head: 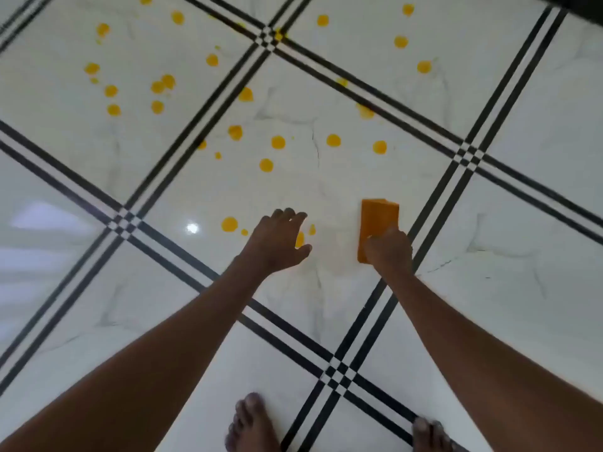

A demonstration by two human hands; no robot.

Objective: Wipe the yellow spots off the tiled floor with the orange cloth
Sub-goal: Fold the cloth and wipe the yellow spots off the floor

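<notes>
Floor: glossy white marble-look tiled floor (326, 305) w/ black double-line borders crossing at the corners; glare patch at left.
Spots: yellow spots (278, 142) scattered over the middle tile and the two tiles beyond – approx two dozen-plus, most far from the hands; a few sit just by the left hand, one partly hidden under it.
Cloth: orange cloth (378, 220), folded to a flat pad, on the middle tile near its right border line, well short of most spots.
Right hand: right hand (390, 251) on the cloth's near end, grip clamped on it – fingers curled over the edge.
Left hand: left hand (277, 244) fingers spread and relaxed, grip apart, holds nothing; can't tell if it touches the floor.
Feet: bare feet (251, 425) at bottom edge, toes only.
Stage: looks like the start – nearly all spots untouched.
Doing it well: press the pad flat, sweep left toward the nearest spots first, overlap passes, refold to a clean face once it loads up – otherwise it'll prob smear yellow across the tile. Keep feet back from wet patches.
</notes>
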